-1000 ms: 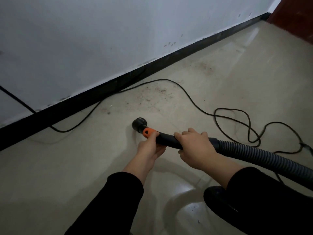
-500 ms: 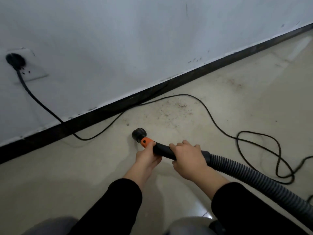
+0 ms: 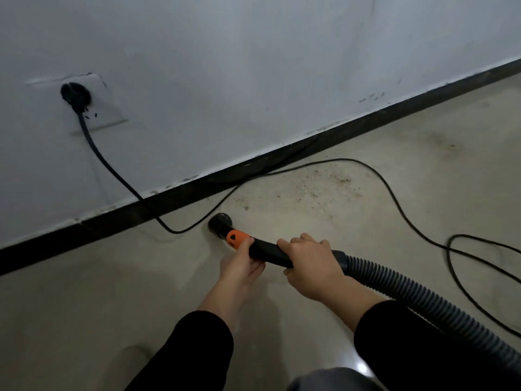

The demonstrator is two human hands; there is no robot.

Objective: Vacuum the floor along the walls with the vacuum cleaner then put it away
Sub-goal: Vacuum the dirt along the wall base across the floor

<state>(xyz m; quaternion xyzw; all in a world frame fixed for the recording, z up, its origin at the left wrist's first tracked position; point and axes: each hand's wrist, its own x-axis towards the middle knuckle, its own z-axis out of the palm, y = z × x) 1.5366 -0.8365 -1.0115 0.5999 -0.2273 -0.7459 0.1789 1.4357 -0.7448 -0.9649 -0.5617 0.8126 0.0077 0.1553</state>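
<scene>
Hands grip the hose handle [image 3: 267,253], left hand [image 3: 242,265] underneath, right hand [image 3: 311,265] atop.

Both the left hand [image 3: 242,263] and right hand [image 3: 310,263] grip the vacuum handle [image 3: 267,253], nozzle [image 3: 220,222] near the baseboard [image 3: 112,221].

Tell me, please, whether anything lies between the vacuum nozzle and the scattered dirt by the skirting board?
Nothing visible: only bare floor separates the nozzle from the dirt. The power cord arcs round the dirt's far and right sides, between it and the skirting board.
</scene>
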